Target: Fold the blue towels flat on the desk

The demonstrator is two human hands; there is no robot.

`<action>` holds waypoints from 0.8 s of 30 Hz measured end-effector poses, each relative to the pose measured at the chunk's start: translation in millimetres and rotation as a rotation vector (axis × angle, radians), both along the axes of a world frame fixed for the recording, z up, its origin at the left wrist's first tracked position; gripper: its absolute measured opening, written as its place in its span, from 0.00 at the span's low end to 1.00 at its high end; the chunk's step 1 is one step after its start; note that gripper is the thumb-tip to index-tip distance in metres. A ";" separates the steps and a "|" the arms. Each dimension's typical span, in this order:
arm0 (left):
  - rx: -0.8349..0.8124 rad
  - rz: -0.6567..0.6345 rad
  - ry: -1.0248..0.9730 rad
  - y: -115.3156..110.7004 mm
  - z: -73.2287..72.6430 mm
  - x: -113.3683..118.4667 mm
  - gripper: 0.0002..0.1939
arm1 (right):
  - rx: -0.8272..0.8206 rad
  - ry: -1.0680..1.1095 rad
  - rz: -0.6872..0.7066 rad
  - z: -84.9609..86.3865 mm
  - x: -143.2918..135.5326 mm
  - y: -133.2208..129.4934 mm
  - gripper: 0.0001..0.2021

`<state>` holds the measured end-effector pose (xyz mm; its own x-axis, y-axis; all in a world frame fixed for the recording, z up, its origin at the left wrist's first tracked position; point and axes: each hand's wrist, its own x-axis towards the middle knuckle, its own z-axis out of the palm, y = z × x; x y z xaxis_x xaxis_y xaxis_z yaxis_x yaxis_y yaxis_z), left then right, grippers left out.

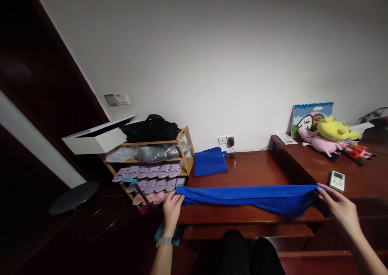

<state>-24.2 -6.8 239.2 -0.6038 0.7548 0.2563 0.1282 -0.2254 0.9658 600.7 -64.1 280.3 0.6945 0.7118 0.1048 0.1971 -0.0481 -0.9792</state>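
Observation:
A blue cloth is stretched sideways between my two hands, above the front part of the low reddish-brown wooden table. My left hand pinches its left end. At the other end, my right hand grips the corner between thumb and fingers. The cloth's upper edge runs nearly straight, while its lower right part sags in a loose, slightly blurred fold. Farther back on the table's left side lies a second blue cloth, folded flat.
Left stands a wooden shoe rack with several slippers, a black bag and a white box. A round stool is beside it. On the higher right surface are plush toys, a picture and a remote control.

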 end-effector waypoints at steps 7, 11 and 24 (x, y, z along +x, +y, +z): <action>0.107 0.192 0.308 -29.4 34.6 7.8 0.30 | 0.095 0.251 -0.051 46.4 -13.1 -34.5 0.36; 0.173 0.406 0.562 -51.2 61.8 18.1 0.21 | 0.174 0.257 -0.117 53.5 -3.8 -45.2 0.34; -0.458 0.101 0.699 94.4 -22.9 -6.0 0.16 | 0.096 0.521 0.068 -40.5 6.9 99.6 0.31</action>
<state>-30.3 87.7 216.3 -0.4902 0.8261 0.2781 0.7294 0.2140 0.6498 607.5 35.5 239.9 0.6245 0.7611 -0.1751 -0.3170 0.0422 -0.9475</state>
